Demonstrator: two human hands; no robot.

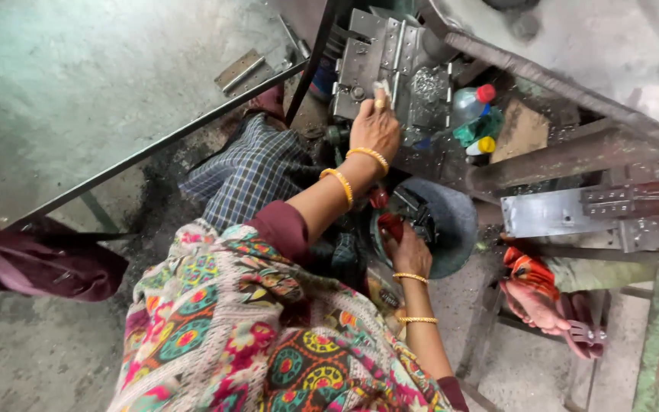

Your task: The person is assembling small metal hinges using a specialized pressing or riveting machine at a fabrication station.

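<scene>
Head: left hand [375, 126] pinches part [381, 86] on press [379, 61]; right hand [409, 252] grips pieces [390, 225] below.

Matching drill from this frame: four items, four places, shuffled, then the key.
Items:
1. left hand
2. right hand
3. clear plastic bottle with red cap
4. hinged metal plate

Places:
A. flat on the concrete floor, upper left of the machine
B. raised against the grey metal machine block
C. low down at the round grey basin
D. lying under the bench, right of the machine block, next to a yellow-capped container

Pairs: 1-B, 2-C, 3-D, 4-A
</scene>
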